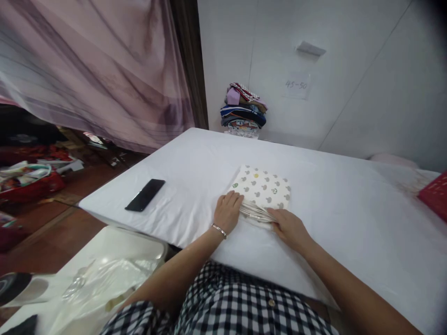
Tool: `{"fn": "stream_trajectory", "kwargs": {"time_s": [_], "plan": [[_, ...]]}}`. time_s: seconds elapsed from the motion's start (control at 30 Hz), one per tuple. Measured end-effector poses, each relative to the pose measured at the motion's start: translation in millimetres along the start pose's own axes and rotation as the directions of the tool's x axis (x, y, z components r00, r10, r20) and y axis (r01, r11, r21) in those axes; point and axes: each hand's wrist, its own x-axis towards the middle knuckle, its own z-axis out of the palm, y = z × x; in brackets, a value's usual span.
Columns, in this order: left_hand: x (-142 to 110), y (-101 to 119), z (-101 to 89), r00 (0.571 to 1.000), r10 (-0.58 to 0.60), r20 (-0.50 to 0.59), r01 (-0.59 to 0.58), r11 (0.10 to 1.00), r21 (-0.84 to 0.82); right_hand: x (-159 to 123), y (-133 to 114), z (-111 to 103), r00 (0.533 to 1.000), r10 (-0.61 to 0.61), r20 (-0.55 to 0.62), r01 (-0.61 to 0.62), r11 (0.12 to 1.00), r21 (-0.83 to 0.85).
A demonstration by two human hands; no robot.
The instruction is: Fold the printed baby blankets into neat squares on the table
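A folded white cloth with grey, green and yellow printed motifs lies on the white-covered table in front of me. Its near edge shows several stacked layers, slightly lifted and bunched. My left hand, with a bracelet at the wrist, holds the near left corner, its fingers together over the edge. At the near right corner my right hand grips the layers between thumb and fingers. The underside of the cloth and the tips of some fingers are hidden.
A black phone lies on the table's left part. Folded clothes are stacked by the wall behind. A white stool-like surface with clear plastic on it stands at lower left. Something red sits at the right edge.
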Motion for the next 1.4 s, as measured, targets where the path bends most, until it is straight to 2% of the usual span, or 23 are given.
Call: {"fn": "stream_trajectory", "kwargs": {"time_s": [0.1, 0.17, 0.23, 0.3, 0.37, 0.43, 0.5, 0.53, 0.6, 0.7, 0.77, 0.83, 0.97, 1.13, 1.27, 1.33, 1.4], "plan": [[2, -16, 0.1, 0.999, -0.038, 0.001, 0.038, 0.999, 0.017, 2, -8, 6, 0.999, -0.001, 0.038, 0.005, 0.993, -0.116], [3, -26, 2.7, 1.000, -0.011, 0.023, 0.011, 1.000, 0.016, 5, -11, 7, 0.998, 0.033, 0.047, -0.025, 0.986, -0.163], [11, -35, 3.7, 0.998, 0.034, 0.048, -0.035, 0.999, 0.015, 12, -7, 1, 0.996, 0.066, 0.053, -0.055, 0.980, -0.190], [30, -41, -0.7, 0.997, 0.061, 0.055, -0.062, 0.998, 0.018, 27, 1, -15, 0.994, 0.099, 0.045, -0.087, 0.974, -0.211], [59, -44, -11.7, 0.997, 0.067, 0.022, -0.068, 0.997, 0.021, 48, 12, -41, 0.992, 0.121, -0.017, -0.122, 0.963, -0.239], [87, -44, -24.8, 0.996, 0.071, -0.062, -0.070, 0.997, 0.026, 69, 21, -67, 0.978, 0.102, -0.183, -0.149, 0.952, -0.267], [103, -45, -32.8, 0.986, 0.100, -0.131, -0.099, 0.995, 0.015, 80, 25, -82, 0.947, 0.050, -0.318, -0.143, 0.951, -0.276], [102, -47, -32.7, 0.982, 0.126, -0.141, -0.127, 0.992, 0.008, 79, 24, -83, 0.937, 0.027, -0.349, -0.132, 0.951, -0.280], [86, -52, -23.7, 0.975, 0.201, -0.091, -0.203, 0.979, -0.007, 66, 17, -68, 0.952, -0.013, -0.307, -0.081, 0.953, -0.292], [40, -59, 1.4, 0.944, 0.319, 0.091, -0.315, 0.948, -0.050, 29, 4, -22, 0.994, -0.083, -0.065, 0.062, 0.961, -0.269], [15, -60, 13.3, 0.938, 0.313, 0.151, -0.308, 0.950, -0.055, 9, -3, 5, 0.996, -0.093, -0.008, 0.088, 0.968, -0.234], [4, -59, 16.7, 0.941, 0.291, 0.174, -0.288, 0.957, -0.041, -1, -6, 19, 0.998, -0.069, -0.002, 0.067, 0.974, -0.216], [6, -56, 10.2, 0.939, 0.279, 0.204, -0.278, 0.960, -0.031, -2, -7, 20, 0.998, -0.062, -0.009, 0.059, 0.973, -0.225], [6, -57, 2.3, 0.931, 0.214, 0.294, -0.203, 0.977, -0.069, -10, -11, 21, 0.991, -0.094, -0.100, 0.073, 0.979, -0.192], [9, -38, -9.7, 0.928, 0.120, 0.351, -0.091, 0.991, -0.097, -17, -18, 31, 0.976, -0.103, -0.193, 0.074, 0.986, -0.153], [12, -22, -12.5, 0.928, 0.170, 0.330, -0.136, 0.983, -0.124, -19, -21, 33, 0.974, -0.066, -0.216, 0.042, 0.993, -0.114], [12, -7, -9.4, 0.909, 0.282, 0.307, -0.241, 0.956, -0.167, -21, -22, 30, 0.978, -0.036, -0.203, 0.034, 0.999, -0.010]]}}
